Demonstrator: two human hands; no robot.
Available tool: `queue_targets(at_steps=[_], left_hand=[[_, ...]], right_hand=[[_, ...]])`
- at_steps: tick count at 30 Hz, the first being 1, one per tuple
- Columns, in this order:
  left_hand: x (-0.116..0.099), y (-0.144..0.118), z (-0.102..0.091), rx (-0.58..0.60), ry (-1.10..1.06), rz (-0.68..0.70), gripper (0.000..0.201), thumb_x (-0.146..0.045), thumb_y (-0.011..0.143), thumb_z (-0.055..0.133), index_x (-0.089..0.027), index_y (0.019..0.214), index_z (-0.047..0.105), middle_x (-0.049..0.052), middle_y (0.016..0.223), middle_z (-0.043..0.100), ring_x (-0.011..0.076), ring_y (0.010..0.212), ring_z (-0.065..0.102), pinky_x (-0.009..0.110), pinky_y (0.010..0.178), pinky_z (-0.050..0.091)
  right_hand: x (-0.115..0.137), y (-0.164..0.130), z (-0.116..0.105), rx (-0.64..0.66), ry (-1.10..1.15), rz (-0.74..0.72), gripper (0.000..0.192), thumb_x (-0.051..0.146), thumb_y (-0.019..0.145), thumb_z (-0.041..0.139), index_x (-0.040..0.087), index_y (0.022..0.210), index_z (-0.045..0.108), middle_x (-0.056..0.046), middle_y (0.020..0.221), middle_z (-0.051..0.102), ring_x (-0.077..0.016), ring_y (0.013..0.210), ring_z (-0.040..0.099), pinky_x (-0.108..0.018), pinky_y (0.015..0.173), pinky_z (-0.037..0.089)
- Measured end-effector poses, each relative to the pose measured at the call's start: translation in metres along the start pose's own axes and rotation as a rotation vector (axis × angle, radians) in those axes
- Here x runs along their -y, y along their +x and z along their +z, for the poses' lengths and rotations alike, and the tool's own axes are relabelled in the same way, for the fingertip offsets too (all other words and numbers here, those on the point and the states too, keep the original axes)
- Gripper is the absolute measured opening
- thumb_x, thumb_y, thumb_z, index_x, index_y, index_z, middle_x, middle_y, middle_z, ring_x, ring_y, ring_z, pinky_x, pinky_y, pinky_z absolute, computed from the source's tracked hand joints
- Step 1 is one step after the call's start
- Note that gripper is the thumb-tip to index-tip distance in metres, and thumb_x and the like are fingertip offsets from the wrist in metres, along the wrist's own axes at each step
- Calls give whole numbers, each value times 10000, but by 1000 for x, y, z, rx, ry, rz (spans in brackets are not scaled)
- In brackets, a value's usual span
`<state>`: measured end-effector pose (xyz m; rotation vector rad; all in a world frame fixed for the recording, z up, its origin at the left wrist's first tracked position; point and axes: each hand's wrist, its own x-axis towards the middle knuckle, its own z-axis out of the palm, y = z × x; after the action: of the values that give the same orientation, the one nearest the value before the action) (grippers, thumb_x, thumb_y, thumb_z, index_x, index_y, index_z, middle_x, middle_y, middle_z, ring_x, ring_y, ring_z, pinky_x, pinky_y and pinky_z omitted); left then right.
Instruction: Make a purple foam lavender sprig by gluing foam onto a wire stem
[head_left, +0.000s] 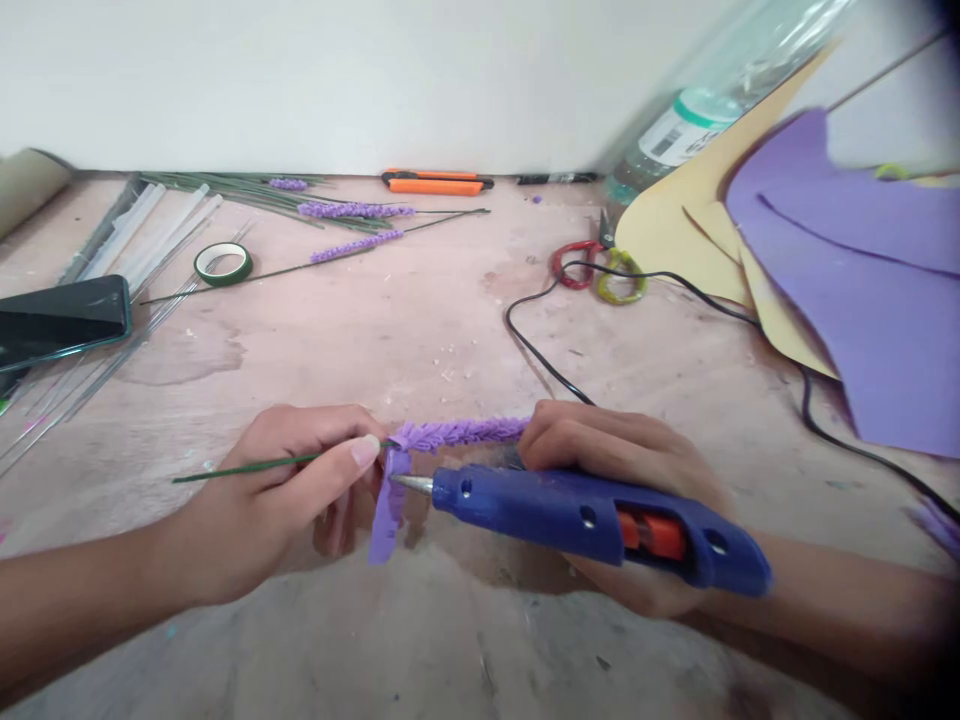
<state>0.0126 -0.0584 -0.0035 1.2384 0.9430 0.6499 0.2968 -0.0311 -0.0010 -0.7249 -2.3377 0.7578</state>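
Flower stem: a thin green wire stem [247, 467] lies level just above the pale wooden table [420, 330], low in the middle of the view, with a purple fringed foam spike [457, 434] wound along its right part.
Loose end: a flat purple foam strip [388, 515] hangs down from the left end of the spike, not yet wound on.
Left hand: the left hand [285, 490] pinches the wire between thumb and forefinger just left of the strip; the other fingers curl under.
Right hand: the right hand [622, 480] is wrapped around a blue plastic glue gun with an orange trigger [600, 520], its fingertips touching the right end of the spike.
Nozzle: the gun's metal tip [411, 484] points left and sits against the hanging strip.
Cord: a black cable [540, 360] loops across the table behind the hands.
Behind, left: a roll of green tape [223, 263], clear glue sticks [150, 235], a dark phone [64, 318].
Behind, middle: finished purple sprigs on green stems [352, 212], an orange cutter knife [435, 183].
Behind, right: scissors with red and yellow handles [600, 272], yellow foam sheet [667, 230], purple foam sheet [862, 290], a clear plastic bottle [690, 125].
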Motion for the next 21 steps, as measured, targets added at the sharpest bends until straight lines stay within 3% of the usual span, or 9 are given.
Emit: queue_targets(at_steps=[12,21], left_hand=[[-3,2,0,-12,47,12,360,-338,1053,481,-146,839,697,1,602,652,96,506,584,179,502,480],[-3,2,3,-25,59,-4,364,-344,1054,468,-141,845,685,18,616,674,106,509,595,190,501,481]], right_hand=[[0,-6,0,59,20,59,189,260,863,590,274,1002,462,-10,816,512,-173,674,521,-325,609,447],[3,-4,5,14,-20,22,122,340,958,555,271,1014,471,-16,800,524,-172,666,525,-316,601,419]])
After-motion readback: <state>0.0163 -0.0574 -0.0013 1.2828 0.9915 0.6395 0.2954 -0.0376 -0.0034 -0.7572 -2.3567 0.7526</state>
